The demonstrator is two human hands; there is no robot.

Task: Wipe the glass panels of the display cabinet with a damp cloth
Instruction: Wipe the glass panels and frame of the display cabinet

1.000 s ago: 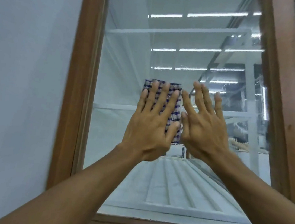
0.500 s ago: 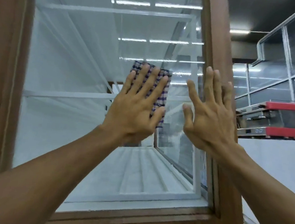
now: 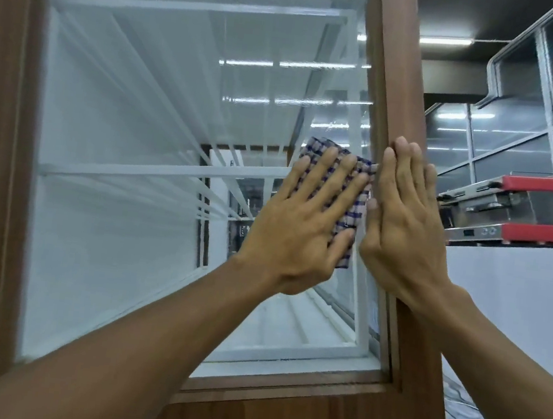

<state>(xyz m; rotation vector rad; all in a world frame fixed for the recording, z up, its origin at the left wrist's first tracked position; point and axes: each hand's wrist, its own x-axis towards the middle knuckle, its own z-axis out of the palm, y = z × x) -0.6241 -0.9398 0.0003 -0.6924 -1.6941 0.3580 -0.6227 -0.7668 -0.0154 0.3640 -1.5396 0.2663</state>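
Your checked cloth (image 3: 352, 211) lies flat on the glass panel (image 3: 161, 120), its right edge hard against the right post (image 3: 396, 85) of the cabinet's wooden frame. Your left hand (image 3: 295, 242) presses it there with fingers straight and spread, thumb on the cloth's lower part, nothing curled round it. Your right hand (image 3: 403, 230) is also flat, fingers straight and close together, laid on the post itself just beside the cloth. It holds nothing and looks to be steadying you or the door.

You are mid-wipe on this panel, at the end of a stroke where glass meets post. Much of the glass left of the post, up and down, has yet to be judged clean; glare and reflected ceiling lights hide any streaks.

Next, draw the cloth away from the post across the pane, or run it down along the post to catch the edge strip. Keep the palm pressure even so the cloth does not slip out from under your straight fingers.

Behind the glass, left of the post, white shelves (image 3: 155, 169) show. Right of the post, a red-ended machine (image 3: 526, 210) sits on a white counter (image 3: 517, 288).
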